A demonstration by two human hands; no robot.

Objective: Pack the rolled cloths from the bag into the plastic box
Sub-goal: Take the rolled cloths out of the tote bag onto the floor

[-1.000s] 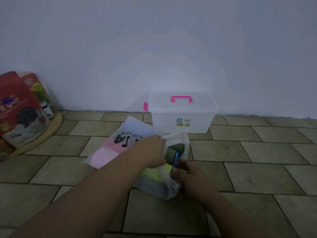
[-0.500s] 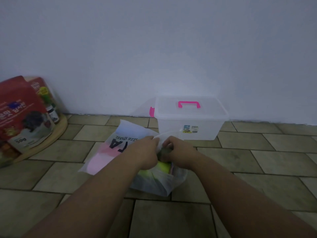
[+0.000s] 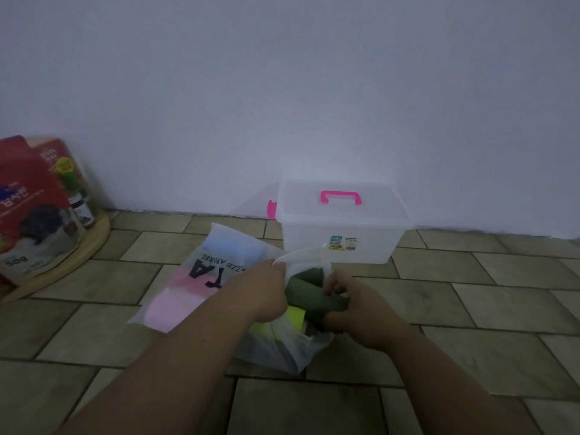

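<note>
Since half a second ago your hands have drawn apart, so the mouth of the bag (image 3: 213,255) now gapes and a dark green rolled cloth (image 3: 309,291) shows between them. By the look of it the first roll is about ready to come out, yet nothing has reached the plastic box (image 3: 342,233). It sits just beyond the bag, against the wall, with its lid on. Your left hand (image 3: 266,290) pinches the bag's upper edge and holds it up, forearm reaching in from the lower left. Your right hand (image 3: 356,307) has its fingers curled round the green roll, which lies partly inside the bag's mouth. A yellow cloth (image 3: 293,318) lies beneath it in the bag.
</note>
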